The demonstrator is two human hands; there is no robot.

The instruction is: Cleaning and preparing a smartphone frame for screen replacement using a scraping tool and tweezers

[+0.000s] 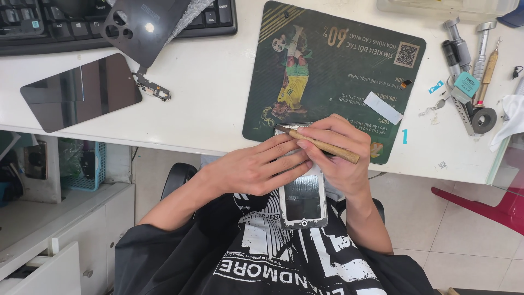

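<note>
Fingers of the right hand (335, 150) pinch a brown-handled tool (322, 146) while the left hand (256, 166), fingers pressed together, steadies the opened phone (303, 199).

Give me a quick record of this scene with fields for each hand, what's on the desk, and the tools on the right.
left hand: left hand steadies the opened phone over the lap
right hand: right hand holds a wooden-handled tool, tip at the phone's top edge
desk: green mat, keyboard, dark back cover, dark glass panel
tools: screwdrivers at the desk's right end
</note>
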